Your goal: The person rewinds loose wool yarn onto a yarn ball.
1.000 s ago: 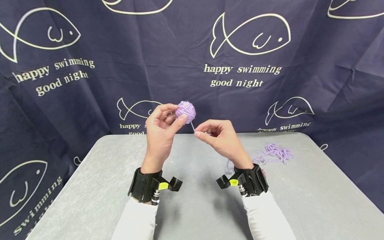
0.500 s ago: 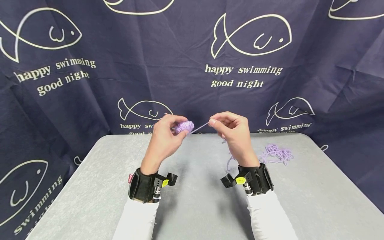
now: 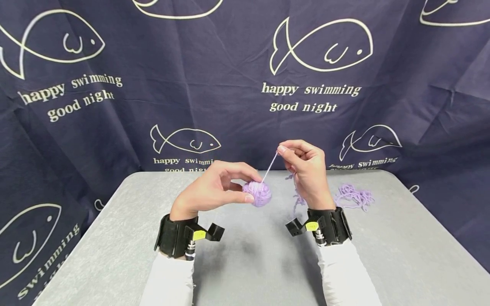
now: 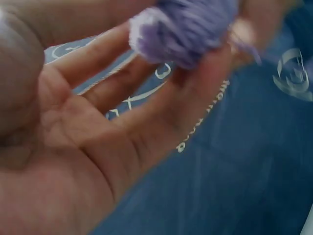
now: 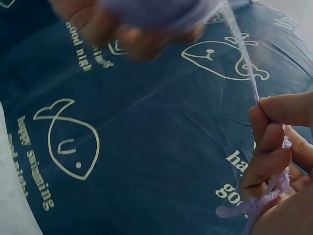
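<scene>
Head view: a lilac yarn ball (image 3: 258,194) is held up off the tabletop (image 3: 115,238), between the two forearms, and it is gripped at one side by the left hand (image 3: 214,189), with the thumb set below and the fingers laid over the top. From that ball a strand (image 3: 270,168) is stretched straight, up and across, and its upper end is pinched between thumb and fingertip by the right hand (image 3: 308,170). More of the yarn, a dangling tail (image 3: 297,197), is seen just beside the right palm. Farther right, a tangled heap of yarn (image 3: 354,196) is spread on the tabletop. Both wrists are wrapped in black cuffs (image 3: 178,236), with white sleeves (image 3: 168,280) below, and the far side is filled by a dark blue cloth (image 3: 229,85) printed with fish outlines and lettering.

Left wrist view: the grip is held narrow around the ball, which is caught near the top edge between thumb and fingers; a blurred bit of the strand is shown leaving at the right.

Right wrist view: the ball is badly blurred at the top, the strand is drawn down tight into the right hand's pinch, and the tail is threaded past the curled fingers below.
</scene>
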The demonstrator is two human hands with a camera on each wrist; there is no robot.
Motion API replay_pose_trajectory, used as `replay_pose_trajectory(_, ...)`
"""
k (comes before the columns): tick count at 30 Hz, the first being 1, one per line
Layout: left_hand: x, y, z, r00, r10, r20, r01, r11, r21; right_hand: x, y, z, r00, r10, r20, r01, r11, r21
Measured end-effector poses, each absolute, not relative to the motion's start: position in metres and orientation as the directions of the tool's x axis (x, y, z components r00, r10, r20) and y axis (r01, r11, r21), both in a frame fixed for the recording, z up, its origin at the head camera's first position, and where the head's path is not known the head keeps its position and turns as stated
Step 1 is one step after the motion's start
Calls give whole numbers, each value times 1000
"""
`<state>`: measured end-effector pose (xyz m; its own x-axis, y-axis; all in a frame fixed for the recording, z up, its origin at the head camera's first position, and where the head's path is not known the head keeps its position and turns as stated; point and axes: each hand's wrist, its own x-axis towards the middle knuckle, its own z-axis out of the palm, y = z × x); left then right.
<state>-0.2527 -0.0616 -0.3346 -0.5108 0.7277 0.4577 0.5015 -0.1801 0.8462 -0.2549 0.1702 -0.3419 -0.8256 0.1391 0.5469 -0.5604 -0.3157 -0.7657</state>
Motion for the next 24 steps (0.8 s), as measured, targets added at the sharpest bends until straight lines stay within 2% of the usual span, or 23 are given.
replay_pose_trajectory(4, -252, -60, -333, -536, 610, 583, 430, -397, 811, -255, 169, -345, -831, 94, 548, -555, -210, -805)
replay_pose_trajectory(8, -253, -56, -333, -591, 433, 681, 467, -504, 726, -254, 167, -347, -836, 23, 548, -548, -86, -832)
replay_pose_trajectory(13, -254, -52, -331, -681, 302, 667, 458, -536, 709, -252, 162, -349, -820, -80, 566, -570, 48, -820)
replay_pose_trajectory(17, -253, -49, -329, -751, 233, 618, 410, -568, 713, -251, 157, -350, -793, -152, 589, -605, 96, -790)
replay_pose_trajectory(20, -253, -47, -328, -807, 130, 576, 410, -578, 705, -250, 152, -350, -763, -174, 623, -645, 135, -752)
replay_pose_trajectory(24, -256, -44, -329, -832, -75, 549, 518, -456, 723, -247, 149, -349, -730, -179, 659, -683, 188, -706)
